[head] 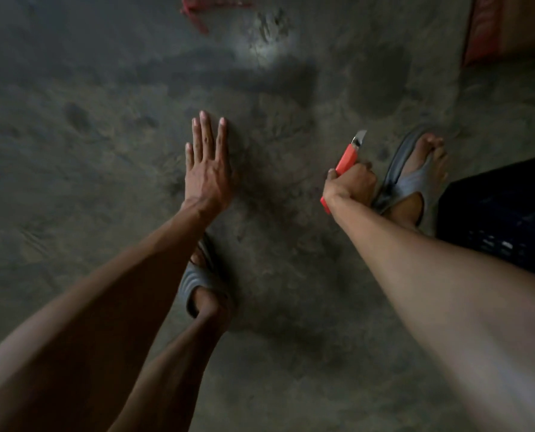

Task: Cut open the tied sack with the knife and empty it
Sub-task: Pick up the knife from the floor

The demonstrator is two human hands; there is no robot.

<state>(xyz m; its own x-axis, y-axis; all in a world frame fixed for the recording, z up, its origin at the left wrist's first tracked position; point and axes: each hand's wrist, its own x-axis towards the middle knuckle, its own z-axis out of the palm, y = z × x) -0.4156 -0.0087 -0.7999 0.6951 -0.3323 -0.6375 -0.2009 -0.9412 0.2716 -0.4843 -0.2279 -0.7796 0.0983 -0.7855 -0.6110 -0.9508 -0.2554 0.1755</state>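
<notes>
The left hand (208, 169) reaches forward over the bare concrete floor (88, 151), palm down, fingers straight and spread a little; its grip is wide and holds nothing. Whether the fingertips touch the floor cannot be told. Below that hand, nearer the body, the left foot sits in a grey sandal (202, 282) on the floor.

Far ahead of the left hand, at the top edge of the view, lies a piece of red cord (197, 9), blurred and partly cut off.

To the right of the open hand, well apart from it, the right hand (350, 185) is closed in a fist around the knife (348, 157). This is a box cutter with an orange-red plastic body; a short silver blade with a slanted tip sticks out of the top end, pointing up and away from the body, and the butt of the handle shows below the wrist. The knife is held above the floor, touching nothing else.

Just right of that grip is the right foot in a matching grey sandal (412, 185). Further right stands a dark crate (503, 219). Far ahead of the right hand, in the top right corner, shows an edge of reddish-orange material (484, 29); it is too blurred and cropped to tell whether it is the sack.
</notes>
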